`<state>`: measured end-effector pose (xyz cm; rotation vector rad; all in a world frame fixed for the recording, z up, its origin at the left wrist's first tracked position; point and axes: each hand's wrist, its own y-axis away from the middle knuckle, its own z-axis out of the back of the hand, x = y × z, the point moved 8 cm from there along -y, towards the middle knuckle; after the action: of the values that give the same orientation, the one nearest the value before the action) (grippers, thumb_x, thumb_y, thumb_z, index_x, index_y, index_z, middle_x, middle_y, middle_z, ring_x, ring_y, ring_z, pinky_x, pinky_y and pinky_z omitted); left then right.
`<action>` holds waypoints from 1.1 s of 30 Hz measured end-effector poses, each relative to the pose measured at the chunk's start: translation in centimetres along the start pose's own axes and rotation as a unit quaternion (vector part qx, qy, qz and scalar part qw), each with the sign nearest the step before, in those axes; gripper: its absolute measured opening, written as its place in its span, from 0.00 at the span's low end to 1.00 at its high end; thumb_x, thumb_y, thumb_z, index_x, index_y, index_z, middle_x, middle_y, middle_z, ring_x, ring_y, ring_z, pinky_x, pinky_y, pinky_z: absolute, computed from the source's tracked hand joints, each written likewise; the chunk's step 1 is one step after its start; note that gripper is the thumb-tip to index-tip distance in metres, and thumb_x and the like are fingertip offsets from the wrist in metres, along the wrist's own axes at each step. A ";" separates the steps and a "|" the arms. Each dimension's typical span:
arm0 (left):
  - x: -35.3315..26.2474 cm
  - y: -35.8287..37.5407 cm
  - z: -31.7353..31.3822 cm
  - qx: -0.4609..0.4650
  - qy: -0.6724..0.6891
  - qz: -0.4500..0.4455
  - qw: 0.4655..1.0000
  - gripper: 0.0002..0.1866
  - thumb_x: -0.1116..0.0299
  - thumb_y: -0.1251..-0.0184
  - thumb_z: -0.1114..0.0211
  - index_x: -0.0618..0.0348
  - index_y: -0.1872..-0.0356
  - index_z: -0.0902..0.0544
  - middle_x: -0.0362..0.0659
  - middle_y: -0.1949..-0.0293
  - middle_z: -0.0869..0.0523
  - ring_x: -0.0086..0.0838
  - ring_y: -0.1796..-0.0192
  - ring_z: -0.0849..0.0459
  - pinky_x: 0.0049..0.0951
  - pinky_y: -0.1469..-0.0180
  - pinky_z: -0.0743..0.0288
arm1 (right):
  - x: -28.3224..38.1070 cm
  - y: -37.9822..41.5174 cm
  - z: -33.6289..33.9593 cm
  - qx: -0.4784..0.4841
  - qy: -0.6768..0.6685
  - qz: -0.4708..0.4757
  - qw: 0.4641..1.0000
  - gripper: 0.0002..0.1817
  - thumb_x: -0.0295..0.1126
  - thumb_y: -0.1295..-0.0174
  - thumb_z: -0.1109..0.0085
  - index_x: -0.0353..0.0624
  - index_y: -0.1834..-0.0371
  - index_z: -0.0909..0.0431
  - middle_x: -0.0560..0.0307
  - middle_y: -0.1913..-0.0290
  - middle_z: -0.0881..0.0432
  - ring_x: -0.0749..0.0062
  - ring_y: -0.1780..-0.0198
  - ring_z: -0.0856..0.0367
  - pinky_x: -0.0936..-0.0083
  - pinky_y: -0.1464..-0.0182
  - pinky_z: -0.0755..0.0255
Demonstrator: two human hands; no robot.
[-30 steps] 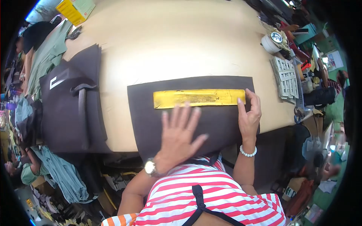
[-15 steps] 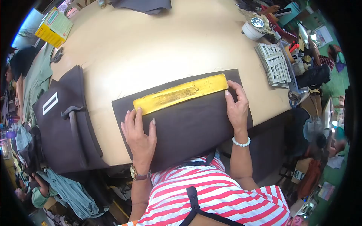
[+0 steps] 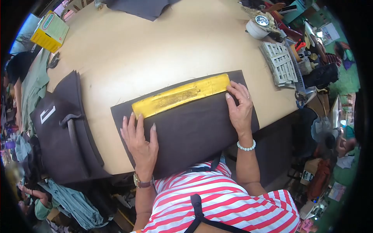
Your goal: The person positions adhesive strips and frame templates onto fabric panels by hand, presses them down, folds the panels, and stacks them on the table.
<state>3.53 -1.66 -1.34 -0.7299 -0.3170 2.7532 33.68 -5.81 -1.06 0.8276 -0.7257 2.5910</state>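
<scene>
A long yellow bar (image 3: 182, 96) with a worn, darkened middle lies slantwise on a dark sheet of material (image 3: 190, 128) near the table's front edge. My left hand (image 3: 140, 141) rests on the sheet with its fingers spread. Its fingertips touch the bar's left end, and the thumb stands apart. At the other end, my right hand (image 3: 240, 108) has bent fingers against the bar's corner, the thumb separate just below it. Neither hand wraps around the bar. To the left, a hammer (image 3: 73, 139) lies on a stack of dark pieces (image 3: 52, 155) bearing a white mark.
A yellow and green box (image 3: 49, 32) stands at the far left of the table (image 3: 186, 42). More dark material (image 3: 142, 8) lies at the back. On the right are a white roll (image 3: 257, 29), pale slatted pieces (image 3: 279, 64) and a crate of tools. Other people are at the left.
The view has shifted slightly, so most things sit a little further left. My right fingers have adjusted at the bar's end. The bar keeps about the same place on the sheet.
</scene>
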 end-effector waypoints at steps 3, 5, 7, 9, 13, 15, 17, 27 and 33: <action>0.0 -0.1 0.0 0.000 0.002 0.004 1.000 0.24 0.68 0.39 0.35 0.62 0.41 0.24 0.54 0.37 0.28 0.53 0.30 0.39 0.56 0.30 0.48 | 0.0 0.0 0.0 -0.006 0.002 0.003 1.000 0.11 0.27 0.42 0.40 0.38 0.56 0.17 0.51 0.47 0.18 0.49 0.40 0.27 0.59 0.34 0.38; 0.0 -0.1 -0.1 0.011 -0.006 0.009 1.000 0.25 0.68 0.38 0.36 0.61 0.39 0.25 0.54 0.36 0.29 0.51 0.29 0.39 0.51 0.29 0.50 | -0.1 0.0 -0.1 -0.003 -0.002 0.007 1.000 0.11 0.27 0.42 0.40 0.38 0.56 0.17 0.50 0.47 0.18 0.48 0.40 0.27 0.60 0.35 0.37; 0.1 -0.1 -0.3 0.019 -0.011 0.014 1.000 0.25 0.66 0.36 0.37 0.61 0.38 0.26 0.53 0.34 0.30 0.51 0.29 0.40 0.52 0.29 0.50 | -0.3 0.0 -0.2 0.000 -0.005 0.005 1.000 0.12 0.26 0.42 0.40 0.37 0.55 0.17 0.50 0.46 0.19 0.49 0.39 0.27 0.60 0.34 0.37; 0.3 0.0 -0.5 0.016 -0.021 0.011 1.000 0.26 0.66 0.36 0.37 0.60 0.37 0.27 0.53 0.34 0.31 0.52 0.29 0.41 0.53 0.29 0.50 | -0.2 -0.1 -0.3 0.008 -0.008 0.005 1.000 0.13 0.26 0.41 0.40 0.36 0.53 0.18 0.49 0.45 0.19 0.50 0.39 0.28 0.61 0.34 0.38; 0.2 0.0 -0.9 0.032 -0.034 0.012 0.999 0.27 0.64 0.35 0.39 0.60 0.35 0.29 0.54 0.32 0.34 0.52 0.28 0.42 0.57 0.29 0.53 | 0.2 -0.1 -0.3 0.016 -0.018 0.006 1.000 0.14 0.26 0.41 0.40 0.36 0.52 0.18 0.49 0.44 0.20 0.51 0.38 0.28 0.61 0.34 0.38; 0.2 -0.1 -1.1 0.039 -0.043 0.008 0.998 0.28 0.64 0.34 0.40 0.61 0.34 0.31 0.55 0.31 0.35 0.52 0.27 0.43 0.57 0.29 0.54 | 0.3 -0.1 -0.3 0.014 -0.007 0.008 1.000 0.14 0.26 0.41 0.40 0.36 0.52 0.18 0.48 0.44 0.20 0.51 0.38 0.28 0.61 0.34 0.38; 0.2 -0.1 -1.1 0.039 -0.048 0.010 0.998 0.28 0.64 0.34 0.40 0.60 0.34 0.31 0.55 0.31 0.35 0.52 0.27 0.43 0.57 0.29 0.54 | 0.3 -0.1 -0.3 0.012 -0.001 0.008 1.000 0.14 0.25 0.42 0.40 0.36 0.52 0.18 0.48 0.44 0.20 0.52 0.39 0.27 0.62 0.35 0.37; 0.0 -0.1 -0.7 0.023 -0.028 -0.002 0.999 0.28 0.64 0.37 0.37 0.62 0.36 0.29 0.56 0.33 0.33 0.54 0.28 0.42 0.60 0.31 0.51 | -0.2 0.0 -0.3 0.009 -0.006 0.004 1.000 0.13 0.28 0.43 0.39 0.38 0.54 0.18 0.49 0.45 0.19 0.48 0.39 0.28 0.59 0.34 0.38; -0.1 -0.1 -0.7 0.026 -0.040 -0.001 0.999 0.27 0.65 0.37 0.37 0.61 0.37 0.28 0.55 0.34 0.33 0.53 0.29 0.41 0.59 0.31 0.49 | 0.0 0.1 -0.3 0.012 0.009 -0.012 1.000 0.13 0.29 0.42 0.40 0.39 0.53 0.17 0.52 0.44 0.20 0.51 0.37 0.30 0.59 0.33 0.40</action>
<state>3.99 -1.49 -1.86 -0.6062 -0.2598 2.7835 33.51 -5.71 -1.24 0.8144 -0.6767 2.5869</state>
